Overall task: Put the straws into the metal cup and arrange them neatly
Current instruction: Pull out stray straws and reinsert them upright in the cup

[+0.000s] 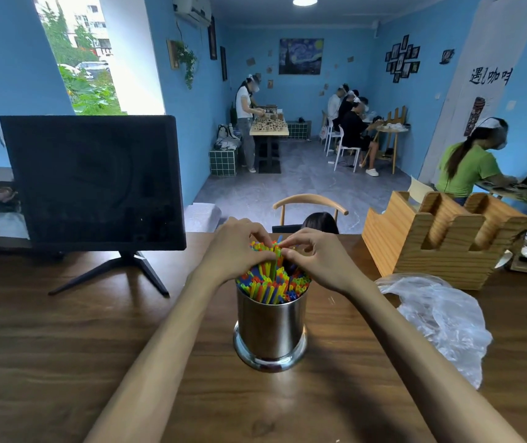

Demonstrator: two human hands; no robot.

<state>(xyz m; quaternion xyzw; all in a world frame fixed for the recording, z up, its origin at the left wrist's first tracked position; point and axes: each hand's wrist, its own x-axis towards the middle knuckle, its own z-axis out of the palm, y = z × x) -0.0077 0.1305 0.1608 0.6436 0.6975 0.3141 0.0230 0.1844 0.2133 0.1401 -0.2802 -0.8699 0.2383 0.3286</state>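
Note:
A shiny metal cup [270, 327] stands upright on the wooden counter [96, 346], packed with many coloured straws [271, 284] in red, yellow, green and blue. Their tops stick out above the rim. My left hand [239, 247] curls round the upper left side of the straw bundle. My right hand [311, 254] meets it from the right, its fingertips pinching the tops of a few taller straws in the middle. The far side of the bundle is hidden behind my fingers.
A black monitor [92, 183] on a stand sits at the left. A crumpled clear plastic bag [438, 318] lies right of the cup. A wooden holder [444, 238] stands at the back right. Several people work at tables beyond the counter.

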